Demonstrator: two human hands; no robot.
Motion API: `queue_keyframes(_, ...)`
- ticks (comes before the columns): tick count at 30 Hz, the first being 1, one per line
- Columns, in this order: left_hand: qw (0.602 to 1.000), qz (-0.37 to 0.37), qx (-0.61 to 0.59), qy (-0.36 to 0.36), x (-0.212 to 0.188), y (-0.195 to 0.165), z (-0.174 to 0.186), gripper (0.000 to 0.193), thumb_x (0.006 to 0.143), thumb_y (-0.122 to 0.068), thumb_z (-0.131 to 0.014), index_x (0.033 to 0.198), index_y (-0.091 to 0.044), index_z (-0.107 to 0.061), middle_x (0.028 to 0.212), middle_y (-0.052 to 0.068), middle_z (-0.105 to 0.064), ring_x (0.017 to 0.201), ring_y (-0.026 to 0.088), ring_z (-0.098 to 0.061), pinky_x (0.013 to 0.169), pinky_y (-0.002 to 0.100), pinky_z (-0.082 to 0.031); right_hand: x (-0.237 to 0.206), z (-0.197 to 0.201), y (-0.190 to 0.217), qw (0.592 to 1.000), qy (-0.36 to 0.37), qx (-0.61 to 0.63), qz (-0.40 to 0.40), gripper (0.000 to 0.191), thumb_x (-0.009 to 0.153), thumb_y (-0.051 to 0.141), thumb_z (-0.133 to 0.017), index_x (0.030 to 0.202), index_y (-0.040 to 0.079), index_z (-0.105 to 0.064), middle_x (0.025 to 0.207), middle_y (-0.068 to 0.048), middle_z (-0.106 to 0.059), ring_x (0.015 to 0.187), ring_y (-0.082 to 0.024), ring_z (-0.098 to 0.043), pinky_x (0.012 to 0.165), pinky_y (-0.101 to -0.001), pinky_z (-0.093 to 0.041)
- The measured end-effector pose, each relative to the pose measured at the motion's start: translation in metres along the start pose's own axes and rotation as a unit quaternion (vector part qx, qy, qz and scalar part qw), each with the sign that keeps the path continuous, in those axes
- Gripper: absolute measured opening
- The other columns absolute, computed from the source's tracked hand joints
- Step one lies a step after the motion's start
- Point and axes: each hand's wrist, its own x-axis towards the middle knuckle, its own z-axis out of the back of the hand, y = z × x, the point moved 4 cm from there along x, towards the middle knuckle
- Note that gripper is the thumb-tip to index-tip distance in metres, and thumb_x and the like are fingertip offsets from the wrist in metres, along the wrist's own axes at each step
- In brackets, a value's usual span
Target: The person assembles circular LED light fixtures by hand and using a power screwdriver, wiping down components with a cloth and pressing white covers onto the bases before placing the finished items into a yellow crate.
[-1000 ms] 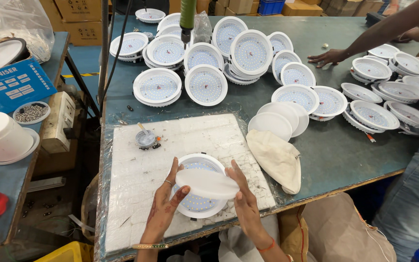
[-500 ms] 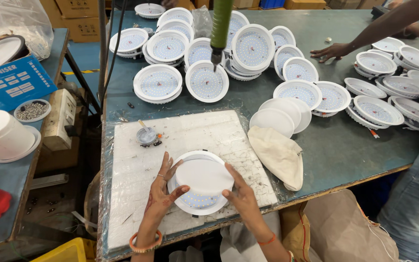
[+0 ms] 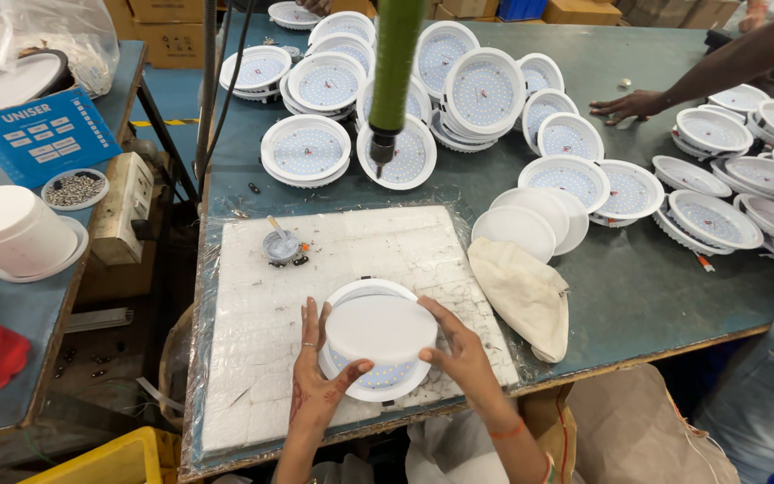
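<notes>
My left hand [image 3: 317,376] and my right hand [image 3: 460,351] both grip a round white diffuser disc [image 3: 381,328]. The disc sits tilted over a round white lamp housing [image 3: 378,377] whose dotted inner board shows beneath its near edge. The housing rests on a white foam board [image 3: 270,296] wrapped in clear plastic, at the near edge of the green table [image 3: 638,287]. A green hanging screwdriver [image 3: 394,72] dangles above the table's middle.
Several round white lamp housings [image 3: 485,90] cover the far table. Plain white discs [image 3: 521,229] and a beige cloth [image 3: 523,291] lie to the right. Another person's hand [image 3: 629,106] rests at the far right. A small grey screw cup [image 3: 281,246] stands on the foam.
The disc has been lowered from a raised tilt onto the housing. My hands have closed in around its rim. The view has shifted nearer, bringing the hanging screwdriver into sight.
</notes>
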Motion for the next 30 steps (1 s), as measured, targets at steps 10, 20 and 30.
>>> queue_keyframes(10, 0.999, 0.015, 0.028, 0.029, 0.019, 0.006, 0.016, 0.146, 0.042, -0.048, -0.091, 0.162, -0.016, -0.016, 0.144, 0.009, -0.064, 0.143, 0.025, -0.049, 0.119, 0.047, -0.036, -0.017, -0.010, 0.006, 0.995, -0.069, 0.069, 0.001, 0.090, 0.077, 0.015, -0.083, 0.155, 0.003, -0.038, 0.159, -0.020, -0.045, 0.153, -0.028, -0.035, 0.125, -0.0394, -0.022)
queue_keyframes(20, 0.998, 0.002, 0.007, 0.066, 0.017, 0.001, 0.023, 0.150, 0.039, -0.050, -0.091, 0.163, -0.021, -0.012, 0.150, 0.008, -0.058, 0.144, 0.027, -0.047, 0.118, 0.050, -0.036, -0.013, -0.013, 0.009, 0.998, -0.035, 0.049, 0.019, 0.104, 0.070, 0.014, -0.089, 0.157, 0.004, -0.032, 0.161, -0.019, -0.042, 0.154, -0.030, -0.032, 0.126, -0.0411, -0.022)
queue_keyframes(30, 0.977, -0.048, 0.182, 0.104, 0.024, 0.011, 0.030, 0.145, 0.033, -0.067, -0.087, 0.159, -0.025, -0.029, 0.168, 0.015, -0.023, 0.156, 0.034, -0.016, 0.115, 0.062, -0.032, -0.010, 0.001, -0.006, 0.998, 0.020, -0.049, 0.029, 0.101, 0.067, 0.023, -0.093, 0.153, 0.004, -0.042, 0.161, -0.019, -0.044, 0.154, -0.031, -0.034, 0.126, -0.0425, -0.024)
